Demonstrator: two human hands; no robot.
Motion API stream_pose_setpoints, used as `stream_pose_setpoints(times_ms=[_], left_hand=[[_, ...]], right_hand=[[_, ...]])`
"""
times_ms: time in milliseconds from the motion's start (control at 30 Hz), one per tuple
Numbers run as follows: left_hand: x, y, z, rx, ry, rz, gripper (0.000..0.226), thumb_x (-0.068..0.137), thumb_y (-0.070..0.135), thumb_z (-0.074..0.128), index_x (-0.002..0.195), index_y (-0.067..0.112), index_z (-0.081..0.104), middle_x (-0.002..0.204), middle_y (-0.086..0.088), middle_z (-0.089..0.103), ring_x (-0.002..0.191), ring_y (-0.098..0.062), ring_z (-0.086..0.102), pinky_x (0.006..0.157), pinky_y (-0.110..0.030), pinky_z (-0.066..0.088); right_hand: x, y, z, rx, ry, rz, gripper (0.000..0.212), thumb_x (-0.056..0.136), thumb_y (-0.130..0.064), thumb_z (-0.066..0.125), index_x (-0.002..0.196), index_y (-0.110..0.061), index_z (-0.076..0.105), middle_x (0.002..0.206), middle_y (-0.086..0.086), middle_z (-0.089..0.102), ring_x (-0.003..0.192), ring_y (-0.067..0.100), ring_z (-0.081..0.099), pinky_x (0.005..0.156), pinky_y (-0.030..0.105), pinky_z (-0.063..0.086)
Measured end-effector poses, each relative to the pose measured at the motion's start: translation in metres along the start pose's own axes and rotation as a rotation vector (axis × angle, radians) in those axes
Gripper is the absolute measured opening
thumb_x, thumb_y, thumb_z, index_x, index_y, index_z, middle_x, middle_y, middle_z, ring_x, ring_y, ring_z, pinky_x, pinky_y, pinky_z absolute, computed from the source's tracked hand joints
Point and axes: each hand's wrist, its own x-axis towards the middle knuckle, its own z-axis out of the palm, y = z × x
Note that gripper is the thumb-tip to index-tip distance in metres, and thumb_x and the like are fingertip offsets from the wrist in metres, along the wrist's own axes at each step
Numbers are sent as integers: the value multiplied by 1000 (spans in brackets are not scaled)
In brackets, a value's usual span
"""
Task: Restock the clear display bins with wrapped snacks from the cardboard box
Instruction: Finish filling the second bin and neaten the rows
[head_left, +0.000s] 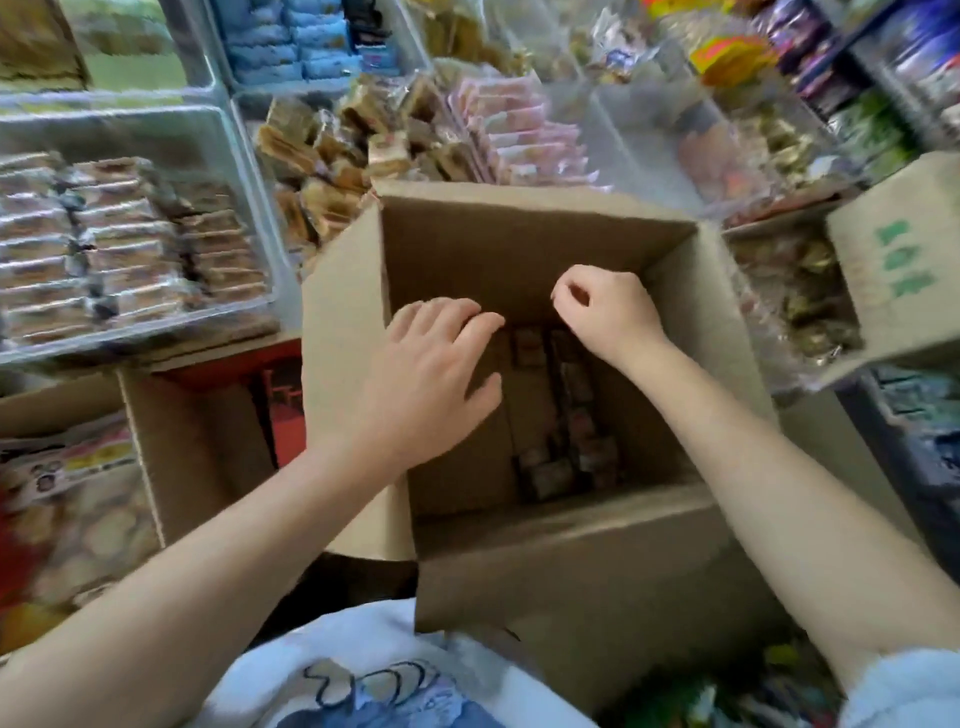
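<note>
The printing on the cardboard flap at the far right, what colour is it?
Green printing on the brown flap, head view.

Open brown cardboard box (545, 561) — a few wrapped snacks (566, 415) at its bottom — below stocked clear bins (249, 171).
</note>
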Motion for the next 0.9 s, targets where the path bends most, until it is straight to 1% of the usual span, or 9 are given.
stream_pose_setpoints(times_ms=[133,233,333,467,533,633,767,833,900], left_hand=[[10,0,8,36,-6,-120,52,95,42,60,141,19,54,135,-5,62,133,-26,50,110,-44,38],[12,4,8,114,-37,-146,56,93,46,60,142,19,53,135,-5,62,133,-27,49,108,-45,39],[11,5,8,162,-45,-193,57,93,47,59,143,21,52,136,-3,61,134,-25,47,110,-43,37],[13,5,11,172,-38,-225,53,96,47,55,142,21,53,133,-3,63,133,-25,48,108,-45,38],[14,4,13,181,-25,-242,58,93,51,48,142,21,52,131,-3,64,132,-25,49,106,-46,40],[15,3,16,180,-13,-264,63,91,54,42,145,22,50,130,-2,65,132,-24,50,106,-46,41],[16,2,18,185,-12,-269,61,92,53,46,145,22,49,131,-2,65,132,-24,50,107,-46,41],[14,2,18,189,1,-258,57,95,49,51,145,21,50,131,-3,65,132,-25,50,107,-46,40],[13,1,17,192,6,-249,56,95,47,55,144,21,51,131,-3,65,133,-25,50,108,-45,40]], right_hand=[[18,50,28,-138,-212,68,21,98,-29,52,104,-19,69,98,4,68,81,23,59,66,32,45],[37,68,57,-177,-326,89,18,100,-26,52,110,-20,67,106,6,67,85,24,60,68,32,48],[59,85,89,-196,-425,29,31,100,-22,54,129,-17,58,126,10,62,112,32,61,81,36,50],[82,109,134,-348,-603,-16,66,98,-22,58,156,-20,27,155,17,32,140,39,35,109,48,39],[86,122,154,-457,-690,7,74,99,-24,54,159,-24,12,161,19,17,147,41,20,117,54,27],[88,136,178,-566,-668,2,73,99,-26,49,159,-26,8,162,20,10,147,43,16,119,56,19],[78,129,198,-389,-672,30,80,94,-33,60,157,-21,13,158,21,16,139,46,34,111,53,37],[74,121,198,-271,-745,59,95,85,-39,75,156,-16,16,155,17,31,136,38,43,108,45,42],[74,108,183,-83,-808,82,86,83,-44,76,151,-11,36,145,10,51,131,29,52,104,33,45]])
